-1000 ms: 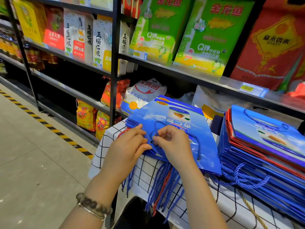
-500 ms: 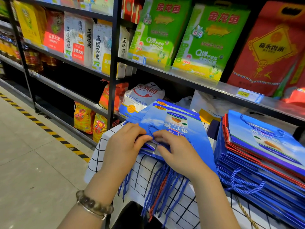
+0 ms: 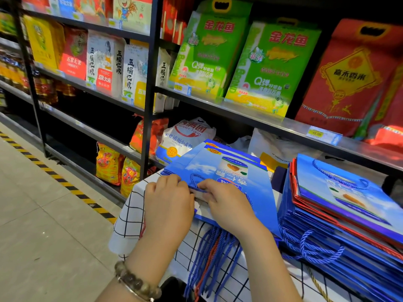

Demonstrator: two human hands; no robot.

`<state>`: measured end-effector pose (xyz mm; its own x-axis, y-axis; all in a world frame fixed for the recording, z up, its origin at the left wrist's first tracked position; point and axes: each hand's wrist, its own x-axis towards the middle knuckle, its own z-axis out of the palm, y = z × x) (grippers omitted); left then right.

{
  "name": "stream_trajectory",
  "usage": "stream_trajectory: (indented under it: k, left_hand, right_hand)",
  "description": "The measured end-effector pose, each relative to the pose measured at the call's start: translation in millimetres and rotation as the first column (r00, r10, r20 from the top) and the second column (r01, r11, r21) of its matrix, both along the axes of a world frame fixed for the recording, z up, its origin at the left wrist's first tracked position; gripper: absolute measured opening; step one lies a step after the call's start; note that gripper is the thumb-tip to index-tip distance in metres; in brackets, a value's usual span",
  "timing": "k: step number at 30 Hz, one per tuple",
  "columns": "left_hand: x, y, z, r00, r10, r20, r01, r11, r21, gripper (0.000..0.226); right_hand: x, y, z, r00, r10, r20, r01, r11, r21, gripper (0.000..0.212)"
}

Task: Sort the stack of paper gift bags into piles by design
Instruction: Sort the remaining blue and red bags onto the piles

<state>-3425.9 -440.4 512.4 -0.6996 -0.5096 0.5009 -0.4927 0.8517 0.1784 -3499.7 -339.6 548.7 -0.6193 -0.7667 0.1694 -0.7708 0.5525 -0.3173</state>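
Our left hand [image 3: 169, 203] curls its fingers over the near edge of the top blue bag [image 3: 259, 197], which lies on a small pile [image 3: 174, 170] on the checked cloth [image 3: 130, 214]. Our right hand [image 3: 226, 205] pinches the same edge. A taller stack [image 3: 338, 225] sits just beside it, on the right.

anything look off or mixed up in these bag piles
Yes. One red rope handle hangs among the blue rope handles below the left pile of flat blue paper gift bags, so a different design may sit in it. The taller right stack of blue bags also shows red-edged bags near its top.
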Motion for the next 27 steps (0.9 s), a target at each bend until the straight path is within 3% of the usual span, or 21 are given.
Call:
stream_trajectory:
  k: [2, 7, 10, 13, 18, 19, 23, 27]
  left_hand:
    - [3, 6, 4, 0.995, 0.002, 0.096, 0.002, 0.999, -0.037, 0.018]
    - [6, 11, 13, 0.963, 0.031, 0.266, 0.000, 0.994, -0.114, 0.032]
    - [9, 12, 18, 0.950, -0.011, 0.311, 0.026, 0.999, -0.044, 0.034]
    - [10, 4, 17, 0.964, -0.091, 0.250, 0.064, 0.991, 0.116, 0.032]
    - [8, -6, 28, 0.976, -0.085, -0.198, 0.157, 0.912, 0.379, 0.039]
    - [7, -6, 32, 0.978, -0.068, -0.199, 0.142, 0.911, 0.387, 0.041]
    - [-7, -4, 36, 0.989, -0.097, 0.115, 0.063, 0.961, 0.271, 0.037]
    - [-20, -7, 35, 0.989, -0.138, 0.053, 0.110, 0.925, 0.364, 0.028]
  right_hand:
    - [1, 0, -2, 1.000, -0.010, -0.012, 0.010, 1.000, 0.000, 0.032]
    - [8, 0, -4, 0.999, -0.041, -0.034, 0.041, 0.999, -0.016, 0.033]
    - [9, 1, -4, 0.997, -0.058, -0.052, 0.056, 0.998, -0.039, 0.029]
    - [10, 5, -6, 0.997, -0.074, -0.030, 0.071, 0.993, -0.094, 0.025]
    - [16, 17, -8, 0.981, -0.149, -0.125, 0.124, 0.974, -0.189, 0.021]
    - [18, 18, -9, 0.981, -0.143, -0.130, 0.118, 0.976, -0.183, 0.023]
    - [21, 19, -13, 0.980, -0.123, -0.159, 0.097, 0.982, -0.161, 0.024]
    - [22, 21, -15, 0.977, -0.146, -0.155, 0.125, 0.983, -0.136, 0.025]
